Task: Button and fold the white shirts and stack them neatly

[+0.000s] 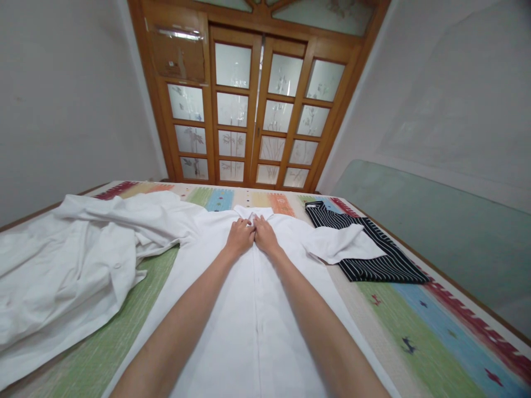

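Observation:
A white short-sleeved shirt (232, 337) lies spread out front side up, its collar at the far end. My left hand (240, 236) and my right hand (264, 234) meet at the top of the front placket, just below the collar. The fingers of both are closed, pinching the shirt's front edges together. Any button between the fingertips is too small to make out. The shirt's right sleeve rests over a folded black-and-white striped garment (385, 260).
Another white garment (62, 265) lies crumpled on the left, touching the shirt's left sleeve area. A colourful patterned cover (390, 315) lies under everything. A pale green board (431, 204) runs along the right side. Wooden doors with glass panes (253, 110) stand beyond the far edge.

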### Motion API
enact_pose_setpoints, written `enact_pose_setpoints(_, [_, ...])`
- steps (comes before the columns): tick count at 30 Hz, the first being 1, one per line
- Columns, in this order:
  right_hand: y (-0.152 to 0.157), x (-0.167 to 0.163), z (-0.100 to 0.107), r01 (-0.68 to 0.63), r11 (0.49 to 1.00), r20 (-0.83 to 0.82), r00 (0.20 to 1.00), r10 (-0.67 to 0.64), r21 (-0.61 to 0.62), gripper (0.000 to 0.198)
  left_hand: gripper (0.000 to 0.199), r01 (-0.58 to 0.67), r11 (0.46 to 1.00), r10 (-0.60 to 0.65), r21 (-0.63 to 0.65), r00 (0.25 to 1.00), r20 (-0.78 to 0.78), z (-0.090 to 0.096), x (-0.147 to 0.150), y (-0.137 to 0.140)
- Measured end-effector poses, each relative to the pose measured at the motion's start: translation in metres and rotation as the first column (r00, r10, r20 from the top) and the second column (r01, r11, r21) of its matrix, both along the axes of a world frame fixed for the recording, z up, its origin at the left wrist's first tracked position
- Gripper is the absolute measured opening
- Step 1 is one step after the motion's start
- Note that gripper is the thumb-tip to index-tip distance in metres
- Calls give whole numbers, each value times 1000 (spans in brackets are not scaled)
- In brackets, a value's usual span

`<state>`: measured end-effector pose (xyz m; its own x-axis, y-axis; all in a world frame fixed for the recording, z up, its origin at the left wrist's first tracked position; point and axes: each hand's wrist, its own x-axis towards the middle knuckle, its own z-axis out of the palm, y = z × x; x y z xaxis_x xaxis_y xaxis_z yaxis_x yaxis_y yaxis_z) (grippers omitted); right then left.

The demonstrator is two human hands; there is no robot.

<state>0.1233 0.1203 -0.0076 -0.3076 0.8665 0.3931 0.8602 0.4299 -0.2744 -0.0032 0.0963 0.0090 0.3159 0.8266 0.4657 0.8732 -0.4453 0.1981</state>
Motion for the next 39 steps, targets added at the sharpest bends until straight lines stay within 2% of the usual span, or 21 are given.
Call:
enact_pose_setpoints(6, [9,3,0,-24,996,92,995,31,-81,52,29,6,999,-6,-41,1000,6,0,0,0])
enact_pose_setpoints(12, [21,8,0,-36,996,128,991,47,-88,51,25,32,999,-31,-38,999,20,-3,1,1])
enact_pose_setpoints(18, [28,12,0,-29,995,120,992,40,-93,49,26,-60,993,56,-100,997,-46,-1,3,-2])
enact_pose_setpoints(22, [29,14,0,-48,995,86,995,56,-87,46,33,-62,990,57,-130,998,-38,-5,-2,-2])
enact_pose_setpoints(25, [25,14,0,-66,994,99,992,74,-86,47,42,-80,975,73,-208,997,-37,-8,-9,-1])
enact_pose_setpoints(30, [10,19,-1,-55,996,175,982,68,-77,49,53,-176,927,150,-331,983,-103,-5,-12,-3])
enact_pose_setpoints(36, [-15,33,1,-17,993,302,952,52,-118,54,58,-259,892,188,-370,958,-218,1,-10,-6])
enact_pose_setpoints(39, [-21,34,3,55,988,313,950,-7,-144,56,58,-268,890,190,-370,954,-233,1,-13,-8])
